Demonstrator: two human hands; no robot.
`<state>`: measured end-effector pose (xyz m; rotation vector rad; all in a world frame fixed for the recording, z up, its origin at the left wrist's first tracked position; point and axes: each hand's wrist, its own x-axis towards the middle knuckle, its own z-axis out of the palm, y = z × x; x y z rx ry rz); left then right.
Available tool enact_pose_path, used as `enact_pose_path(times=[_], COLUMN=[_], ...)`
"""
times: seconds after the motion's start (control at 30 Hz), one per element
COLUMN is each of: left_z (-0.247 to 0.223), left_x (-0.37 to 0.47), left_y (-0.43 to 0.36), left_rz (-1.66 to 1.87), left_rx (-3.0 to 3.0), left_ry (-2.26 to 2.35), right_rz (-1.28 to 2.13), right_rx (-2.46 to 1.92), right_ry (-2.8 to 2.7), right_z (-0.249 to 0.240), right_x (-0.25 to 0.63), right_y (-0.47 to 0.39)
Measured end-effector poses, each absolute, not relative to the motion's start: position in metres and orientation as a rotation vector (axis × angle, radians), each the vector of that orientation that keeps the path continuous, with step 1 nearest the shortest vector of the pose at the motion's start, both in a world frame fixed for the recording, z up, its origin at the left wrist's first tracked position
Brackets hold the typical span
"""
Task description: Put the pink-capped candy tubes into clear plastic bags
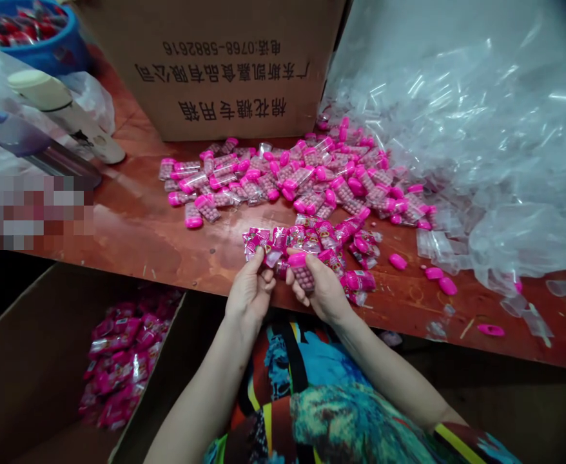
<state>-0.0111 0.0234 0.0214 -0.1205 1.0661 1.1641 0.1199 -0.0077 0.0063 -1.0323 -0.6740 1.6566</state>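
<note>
My right hand (pixel 325 287) is closed around a small clear bottle with a pink cap (pixel 302 272) and pink beads inside. Close beside it, my left hand (pixel 251 287) pinches the edge of a pink printed wrapper (pixel 258 240). More pink wrapped packets (pixel 312 238) lie just beyond both hands, near the table's front edge. Farther back, a wide pile of pink-capped bottles (pixel 254 180) spreads across the red-brown table (pixel 133 219).
A cardboard box (pixel 229 77) stands behind the pile. Clear plastic bags (pixel 486 116) cover the right side. Loose pink caps (pixel 447 285) lie at right. A bottle (pixel 65 116) and blue tub (pixel 60 48) are at left. Below, an open carton (pixel 17 374) holds pink packets (pixel 123 354).
</note>
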Motion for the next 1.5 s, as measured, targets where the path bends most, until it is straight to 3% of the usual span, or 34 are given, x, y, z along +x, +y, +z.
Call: enact_pose_path(times=[0.77,1.2,1.4,1.5], left_z=[0.009,0.012,0.011,0.009], left_x=[-0.005,-0.020,-0.019,-0.017], left_y=[0.006,0.012,0.015,0.015], left_rz=[0.910,0.930,0.993,0.981], left_rx=[0.422,0.490,0.437,0.388], left_ry=[0.989,0.869,0.951,0.936], right_rz=[1.295,2.018,1.565,1.694], right_rx=[-1.321,-0.871,-1.193,-1.126], right_ry=[-1.194,-0.764,-1.057,-0.976], right_z=[-0.017,0.001,0.005,0.004], right_x=[0.121,0.134,0.129,0.125], right_y=[-0.012,-0.018,-0.018,-0.020])
